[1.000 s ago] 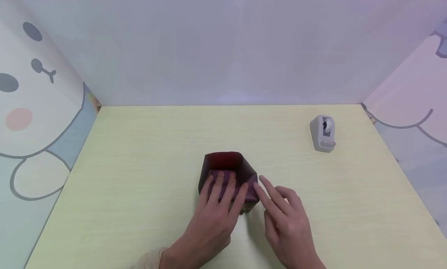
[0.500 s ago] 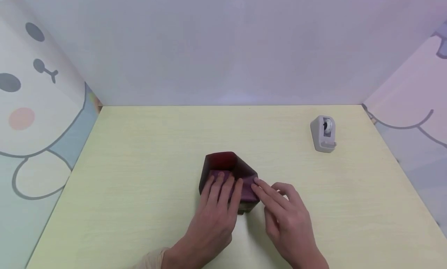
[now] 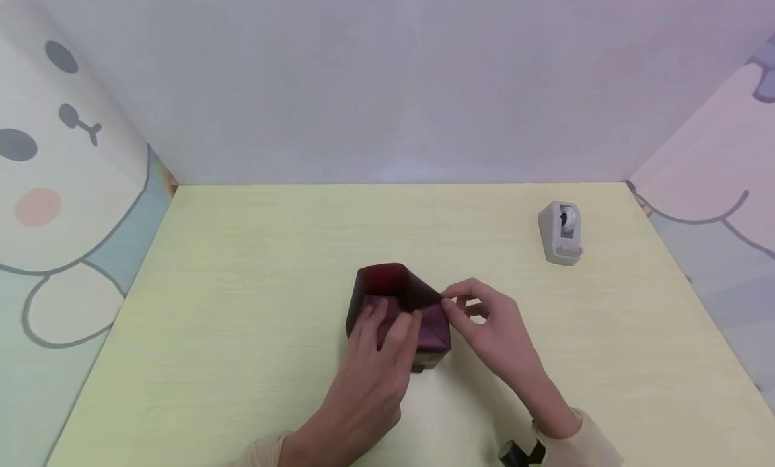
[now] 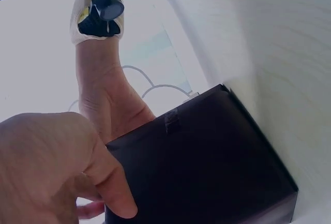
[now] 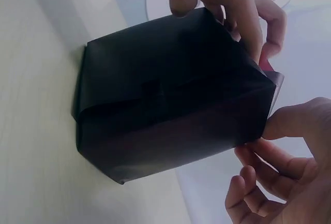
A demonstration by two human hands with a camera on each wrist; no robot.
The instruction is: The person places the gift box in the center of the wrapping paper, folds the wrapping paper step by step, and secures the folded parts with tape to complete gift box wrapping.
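A dark, paper-wrapped box [image 3: 357,302] stands on the table, its top end unfolded, showing a reddish inner wall and purple flaps. Four-sided dark paper [image 4: 207,157] covers its outside, with a small strip of tape [image 4: 171,121] near one edge. My left hand [image 3: 372,379] holds the near side: fingers reach over the rim onto the purple inside, two of them bent, and the thumb [image 4: 119,193] lies on the outer wall. At the right corner my right hand [image 3: 496,326] pinches the paper's edge between thumb and forefinger; its other fingers are loosely curled [image 5: 248,188].
A grey tape dispenser [image 3: 560,235] stands at the back right of the pale wooden table [image 3: 254,252]. A plain pale wall [image 3: 387,83] rises behind the table's far edge. Cartoon-printed panels [image 3: 72,184] flank both sides. A small black camera [image 3: 514,453] is strapped at the right wrist.
My right hand went from straight fingers at the box's right side to pinching the paper's edge at the corner. My left hand stayed in place, its middle fingers bending more.
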